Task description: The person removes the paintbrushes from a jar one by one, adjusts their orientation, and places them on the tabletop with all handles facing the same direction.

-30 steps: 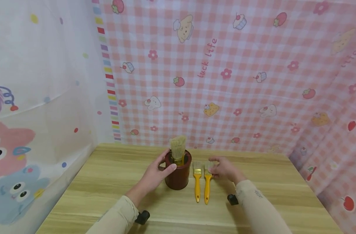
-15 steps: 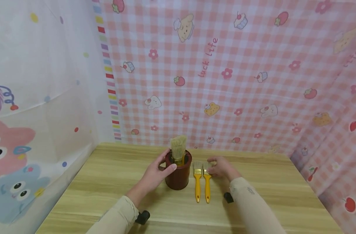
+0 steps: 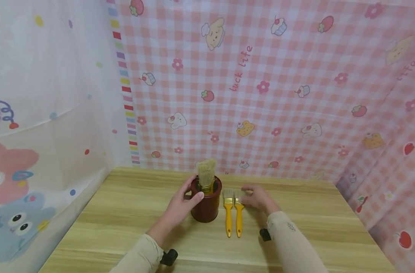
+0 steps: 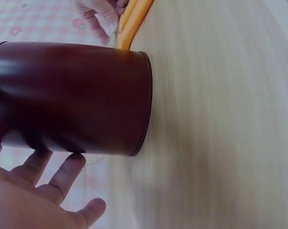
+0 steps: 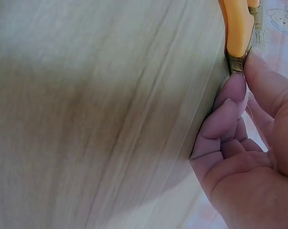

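Left hand (image 3: 181,203) had its fingers curled round the upright cup (image 3: 205,209), presumably steadying it and the standing brush (image 3: 207,172) inside, while the fingers of the right hand (image 3: 259,198) pinched the right brush (image 3: 239,218) near its bristles, apparently to align it beside the left brush (image 3: 229,218) on the surface (image 3: 210,252).

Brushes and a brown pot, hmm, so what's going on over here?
A person's left hand has its grip on an upright reddish-brown container, in which a bristles-up brush sits. The right hand has its grip near the metal band of the right brush, which lies on the wooden table close beside the left brush. Both lie outside the container, handles toward the person.
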A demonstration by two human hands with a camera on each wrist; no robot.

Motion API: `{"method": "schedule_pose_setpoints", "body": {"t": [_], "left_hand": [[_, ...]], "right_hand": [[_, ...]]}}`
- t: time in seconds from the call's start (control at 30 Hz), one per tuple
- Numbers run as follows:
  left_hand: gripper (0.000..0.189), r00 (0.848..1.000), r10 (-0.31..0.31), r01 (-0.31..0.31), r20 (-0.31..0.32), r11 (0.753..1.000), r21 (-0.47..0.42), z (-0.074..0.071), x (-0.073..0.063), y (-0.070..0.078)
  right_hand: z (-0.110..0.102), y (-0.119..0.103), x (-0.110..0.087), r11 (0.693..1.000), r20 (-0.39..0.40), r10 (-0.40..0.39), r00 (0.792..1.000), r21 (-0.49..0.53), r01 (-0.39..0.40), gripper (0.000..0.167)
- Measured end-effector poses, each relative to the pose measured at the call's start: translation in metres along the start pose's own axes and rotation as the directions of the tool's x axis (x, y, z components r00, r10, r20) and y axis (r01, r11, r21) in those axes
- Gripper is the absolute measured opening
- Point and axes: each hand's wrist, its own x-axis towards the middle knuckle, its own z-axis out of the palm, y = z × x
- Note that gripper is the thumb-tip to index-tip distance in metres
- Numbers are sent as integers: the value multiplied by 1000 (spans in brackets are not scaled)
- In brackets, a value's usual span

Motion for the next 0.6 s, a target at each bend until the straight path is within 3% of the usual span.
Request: {"method": "schedule_pose_setpoints", "body": {"t": [0.3,0.6], "left_hand": [[65,996,60,-61,-68,998,-14,12,-2,-11],[64,993,70,-73,-97,997,-26,15,-1,-14]], "right_hand": [[1,2,-1,1000,-12,21,1000,14,-21,56],[3,3,1,998,-21,55,998,30,-54,54]]}}
